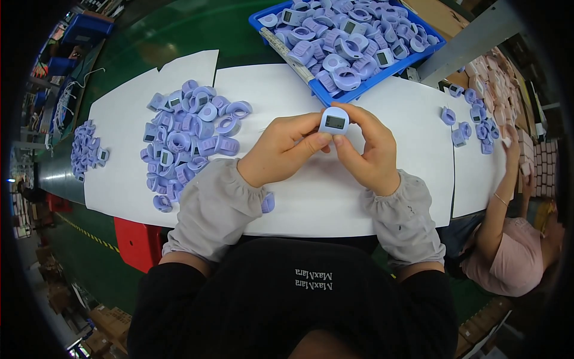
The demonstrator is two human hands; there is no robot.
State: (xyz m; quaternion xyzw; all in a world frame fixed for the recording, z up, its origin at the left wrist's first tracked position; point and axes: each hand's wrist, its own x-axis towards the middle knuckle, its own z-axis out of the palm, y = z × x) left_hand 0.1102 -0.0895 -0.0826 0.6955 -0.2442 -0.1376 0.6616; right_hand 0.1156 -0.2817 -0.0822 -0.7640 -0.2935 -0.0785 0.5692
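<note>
A lavender ring-shaped digital counter (334, 121) with a small grey display is held above the white table sheet (323, 203), its display facing up. My left hand (276, 148) grips its left side between thumb and fingers. On its right side, the thumb and fingers of my right hand (372, 151) close on the same counter. Left of my hands lies a loose pile of similar counters (190, 137), turned various ways. One more counter (268, 202) sits beside my left sleeve, partly covered by it.
A blue tray (382, 78) heaped with counters stands beyond my hands, next to a grey post (463, 42). Smaller groups of counters lie at far left (88, 149) and right (478, 122). A co-worker (508, 251) sits at right; a red stool (137, 242) is below left.
</note>
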